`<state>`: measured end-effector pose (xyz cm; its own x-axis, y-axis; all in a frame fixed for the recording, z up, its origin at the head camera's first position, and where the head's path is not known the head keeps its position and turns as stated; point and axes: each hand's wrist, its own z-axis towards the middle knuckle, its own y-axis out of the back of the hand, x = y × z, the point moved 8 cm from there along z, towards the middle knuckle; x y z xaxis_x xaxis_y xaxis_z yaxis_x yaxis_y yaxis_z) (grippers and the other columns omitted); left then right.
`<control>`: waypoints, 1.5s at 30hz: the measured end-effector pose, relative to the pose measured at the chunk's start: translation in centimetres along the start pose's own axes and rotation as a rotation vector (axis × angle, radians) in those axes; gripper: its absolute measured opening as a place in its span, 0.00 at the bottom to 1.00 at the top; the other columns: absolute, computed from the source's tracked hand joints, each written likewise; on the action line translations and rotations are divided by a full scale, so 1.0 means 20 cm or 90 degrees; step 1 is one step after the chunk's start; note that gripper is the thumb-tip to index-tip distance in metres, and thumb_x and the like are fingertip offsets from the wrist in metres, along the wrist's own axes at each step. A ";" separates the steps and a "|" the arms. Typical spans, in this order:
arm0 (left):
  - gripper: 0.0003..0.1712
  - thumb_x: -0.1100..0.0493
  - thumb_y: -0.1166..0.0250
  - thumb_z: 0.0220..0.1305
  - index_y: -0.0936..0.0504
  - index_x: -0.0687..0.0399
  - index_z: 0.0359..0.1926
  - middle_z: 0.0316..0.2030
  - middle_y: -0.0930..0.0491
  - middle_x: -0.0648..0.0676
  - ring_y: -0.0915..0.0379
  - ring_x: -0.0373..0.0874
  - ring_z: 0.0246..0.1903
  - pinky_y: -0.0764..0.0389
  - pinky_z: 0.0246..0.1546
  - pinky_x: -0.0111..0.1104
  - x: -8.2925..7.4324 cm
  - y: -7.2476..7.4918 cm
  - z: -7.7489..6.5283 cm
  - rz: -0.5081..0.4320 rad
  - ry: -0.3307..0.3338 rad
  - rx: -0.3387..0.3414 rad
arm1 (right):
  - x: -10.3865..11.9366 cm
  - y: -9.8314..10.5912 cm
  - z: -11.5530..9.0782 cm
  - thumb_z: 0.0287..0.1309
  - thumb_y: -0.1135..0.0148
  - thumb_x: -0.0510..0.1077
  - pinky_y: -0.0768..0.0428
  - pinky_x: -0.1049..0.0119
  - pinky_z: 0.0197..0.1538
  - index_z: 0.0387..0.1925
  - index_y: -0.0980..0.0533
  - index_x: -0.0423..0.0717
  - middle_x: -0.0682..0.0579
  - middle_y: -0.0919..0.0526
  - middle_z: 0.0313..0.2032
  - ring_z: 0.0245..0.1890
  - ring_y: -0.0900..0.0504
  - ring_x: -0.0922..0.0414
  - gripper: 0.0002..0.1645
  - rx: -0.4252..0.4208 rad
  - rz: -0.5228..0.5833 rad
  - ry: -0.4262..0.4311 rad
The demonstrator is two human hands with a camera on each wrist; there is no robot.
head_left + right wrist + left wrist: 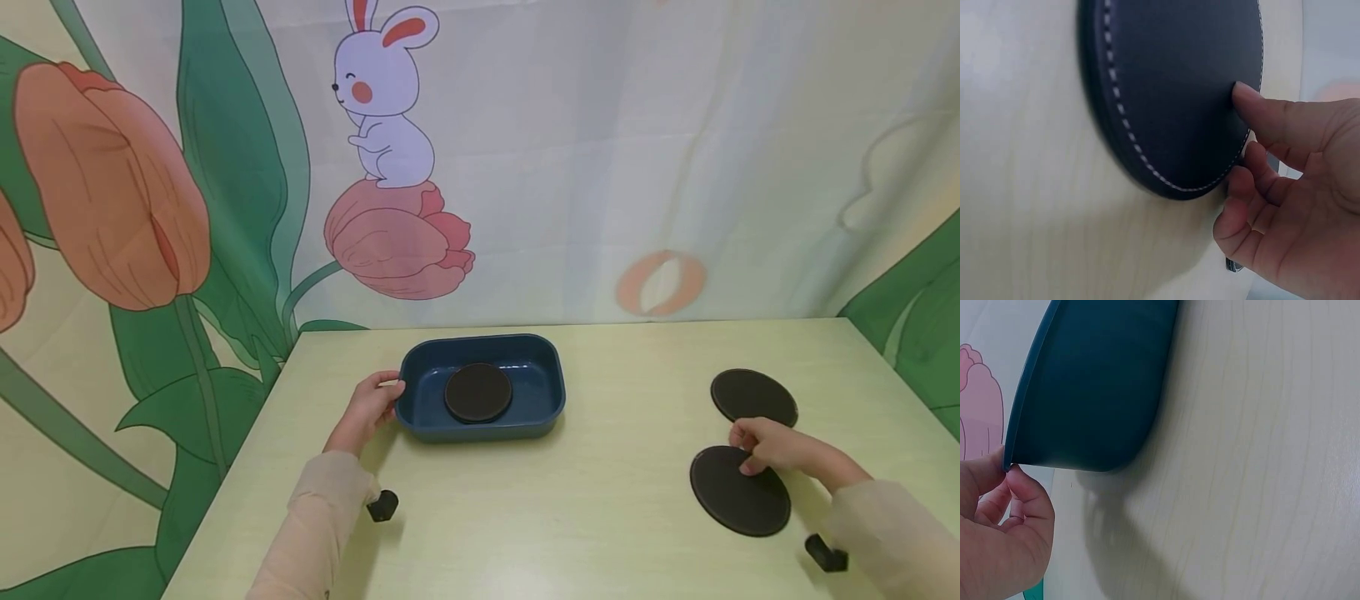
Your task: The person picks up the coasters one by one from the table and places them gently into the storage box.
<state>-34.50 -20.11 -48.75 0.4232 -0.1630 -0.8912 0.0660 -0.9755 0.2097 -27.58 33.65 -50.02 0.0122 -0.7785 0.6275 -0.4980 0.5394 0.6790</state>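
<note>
On the left half of the table, a dark blue rectangular dish (480,432) holds a round black coaster (478,392). My left hand (367,404) pinches the dish's left rim between thumb and fingers, and the left wrist view shows the dish's outer wall (1097,387) close up. At the right, my right hand (772,443) grips the edge of another black coaster (738,496), thumb on top and fingers curled beneath. White stitching runs round this coaster's border in the right wrist view. Just behind it lies a further black coaster (753,393), partly covered by that hand.
The pale wood-grain table (585,517) extends between the dish and the coasters. Along its far edge hangs a curtain (570,167) printed with tulips and a rabbit. Small black pieces (383,506) stick out by both wrists.
</note>
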 end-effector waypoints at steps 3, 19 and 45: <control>0.20 0.59 0.46 0.62 0.32 0.54 0.55 0.29 0.30 0.50 0.36 0.38 0.20 0.33 0.24 0.27 0.00 0.00 0.00 0.000 0.002 -0.002 | 0.00 0.00 0.00 0.37 0.38 0.29 0.37 0.65 0.30 0.29 0.35 0.36 0.50 0.35 0.25 0.28 0.36 0.56 0.16 0.005 -0.001 -0.008; 0.19 0.59 0.46 0.62 0.32 0.54 0.55 0.27 0.30 0.48 0.36 0.37 0.20 0.32 0.24 0.27 0.00 0.00 -0.01 -0.007 0.001 -0.001 | 0.02 0.02 -0.04 0.43 0.44 0.31 0.40 0.72 0.19 0.31 0.36 0.38 0.53 0.38 0.24 0.18 0.39 0.61 0.11 0.057 0.073 -0.034; 0.20 0.60 0.46 0.62 0.33 0.55 0.56 0.30 0.30 0.50 0.36 0.37 0.21 0.32 0.26 0.27 -0.01 0.00 -0.01 -0.009 0.006 0.005 | 0.33 0.08 0.00 0.57 0.49 0.37 0.28 0.65 0.28 0.40 0.35 0.36 0.56 0.33 0.28 0.26 0.32 0.63 0.11 0.137 0.298 0.092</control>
<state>-34.41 -20.05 -48.57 0.4315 -0.1484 -0.8898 0.0646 -0.9787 0.1946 -28.31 29.43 -44.72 -0.1421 -0.4107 0.9007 -0.6450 0.7286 0.2305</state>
